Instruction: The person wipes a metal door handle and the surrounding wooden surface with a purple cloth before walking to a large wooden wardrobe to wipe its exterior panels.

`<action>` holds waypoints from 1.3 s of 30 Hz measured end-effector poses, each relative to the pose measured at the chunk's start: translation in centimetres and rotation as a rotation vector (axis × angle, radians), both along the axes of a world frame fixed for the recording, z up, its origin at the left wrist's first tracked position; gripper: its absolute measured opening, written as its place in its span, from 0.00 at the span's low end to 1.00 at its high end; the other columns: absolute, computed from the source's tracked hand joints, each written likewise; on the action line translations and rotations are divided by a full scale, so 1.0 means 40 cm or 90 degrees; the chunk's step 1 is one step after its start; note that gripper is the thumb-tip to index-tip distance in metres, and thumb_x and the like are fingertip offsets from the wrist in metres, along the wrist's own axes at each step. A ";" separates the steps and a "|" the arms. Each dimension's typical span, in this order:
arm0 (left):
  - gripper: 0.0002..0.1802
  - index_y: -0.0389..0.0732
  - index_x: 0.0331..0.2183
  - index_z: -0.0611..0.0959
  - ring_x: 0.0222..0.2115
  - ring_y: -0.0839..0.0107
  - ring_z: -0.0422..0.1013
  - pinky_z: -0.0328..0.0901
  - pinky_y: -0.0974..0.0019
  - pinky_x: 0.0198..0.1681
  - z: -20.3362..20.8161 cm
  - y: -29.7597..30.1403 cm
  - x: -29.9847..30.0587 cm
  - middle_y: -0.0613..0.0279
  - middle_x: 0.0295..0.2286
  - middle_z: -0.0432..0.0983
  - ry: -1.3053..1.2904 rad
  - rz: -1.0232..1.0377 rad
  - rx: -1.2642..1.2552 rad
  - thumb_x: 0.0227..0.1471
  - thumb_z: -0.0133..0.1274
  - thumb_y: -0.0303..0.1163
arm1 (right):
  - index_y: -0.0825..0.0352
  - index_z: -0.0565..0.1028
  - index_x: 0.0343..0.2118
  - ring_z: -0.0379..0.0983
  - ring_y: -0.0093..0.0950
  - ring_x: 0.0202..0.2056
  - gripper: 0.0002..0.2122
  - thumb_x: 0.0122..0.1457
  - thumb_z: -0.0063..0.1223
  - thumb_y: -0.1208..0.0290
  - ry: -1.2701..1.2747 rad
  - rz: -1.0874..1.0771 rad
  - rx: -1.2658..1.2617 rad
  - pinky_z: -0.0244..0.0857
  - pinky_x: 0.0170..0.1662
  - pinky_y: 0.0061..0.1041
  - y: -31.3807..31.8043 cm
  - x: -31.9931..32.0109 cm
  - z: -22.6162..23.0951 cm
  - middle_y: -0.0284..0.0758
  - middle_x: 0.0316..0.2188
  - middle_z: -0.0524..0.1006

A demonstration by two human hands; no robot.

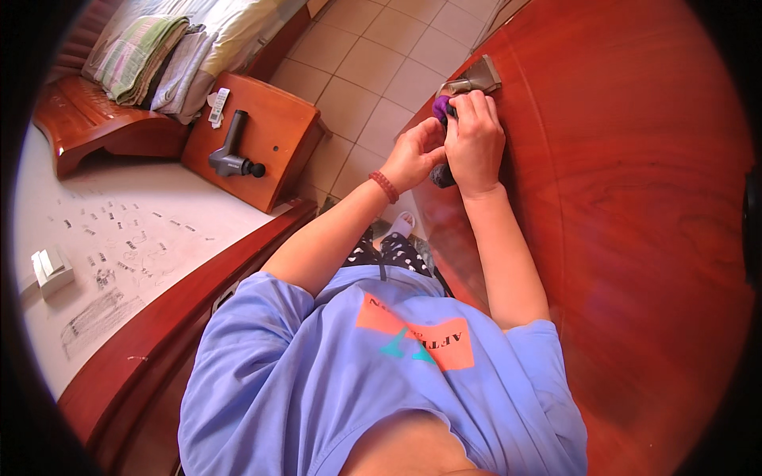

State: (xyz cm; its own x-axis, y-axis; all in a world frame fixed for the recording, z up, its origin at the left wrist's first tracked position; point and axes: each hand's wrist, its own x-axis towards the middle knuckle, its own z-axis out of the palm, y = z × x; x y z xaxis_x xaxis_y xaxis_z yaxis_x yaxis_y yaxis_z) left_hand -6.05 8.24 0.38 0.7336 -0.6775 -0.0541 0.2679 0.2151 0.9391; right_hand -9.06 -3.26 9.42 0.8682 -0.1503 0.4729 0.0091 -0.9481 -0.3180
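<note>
Both my hands meet over the left edge of the red-brown wooden table, around a small dark bundle that looks like soft cloth. Purple fabric sticks out at its far side. My right hand is closed on the bundle, its fingers bent down over the purple part. My left hand, with a red bead bracelet at the wrist, curls against the bundle from the left, thumb and forefinger bent toward it. Most of the bundle is hidden by the fingers. Just beyond them lies a flat greyish-brown object, of a kind I cannot tell.
The glossy wooden table fills the right side. At the left, a wooden stool bears a grey massage gun and a white remote control. Folded cloths lie behind it. A white box sits on a marked white surface.
</note>
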 end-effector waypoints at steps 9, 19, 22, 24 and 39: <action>0.19 0.35 0.50 0.75 0.46 0.75 0.73 0.69 0.67 0.52 0.014 0.010 -0.005 0.64 0.43 0.78 0.075 -0.020 -0.006 0.57 0.59 0.22 | 0.66 0.75 0.36 0.72 0.39 0.39 0.08 0.53 0.56 0.81 0.030 0.022 -0.032 0.70 0.40 0.39 -0.001 -0.047 -0.003 0.37 0.34 0.72; 0.24 0.35 0.56 0.72 0.49 0.73 0.73 0.69 0.66 0.53 -0.006 0.024 -0.005 0.62 0.48 0.76 0.069 -0.034 -0.018 0.59 0.58 0.23 | 0.66 0.77 0.40 0.71 0.38 0.38 0.11 0.53 0.55 0.80 0.033 0.042 -0.057 0.70 0.40 0.38 0.004 -0.075 -0.016 0.36 0.34 0.72; 0.25 0.35 0.56 0.72 0.49 0.73 0.73 0.69 0.66 0.54 -0.015 0.019 0.000 0.62 0.48 0.76 0.052 -0.026 -0.012 0.59 0.57 0.21 | 0.66 0.77 0.41 0.71 0.37 0.37 0.12 0.53 0.55 0.80 -0.005 0.048 -0.071 0.70 0.39 0.38 0.007 -0.034 -0.004 0.36 0.33 0.71; 0.25 0.34 0.56 0.72 0.49 0.73 0.73 0.69 0.66 0.54 -0.019 0.024 0.003 0.62 0.48 0.76 0.055 -0.044 0.002 0.58 0.57 0.20 | 0.65 0.78 0.42 0.71 0.37 0.37 0.13 0.53 0.55 0.80 0.022 0.032 -0.079 0.70 0.39 0.37 0.008 -0.050 -0.007 0.35 0.33 0.71; 0.26 0.34 0.57 0.71 0.52 0.73 0.71 0.66 0.65 0.58 -0.023 0.031 0.001 0.62 0.50 0.75 0.050 -0.038 0.047 0.58 0.56 0.18 | 0.66 0.78 0.38 0.71 0.37 0.37 0.09 0.54 0.54 0.79 0.009 0.033 -0.017 0.70 0.40 0.36 0.028 -0.072 -0.019 0.37 0.32 0.72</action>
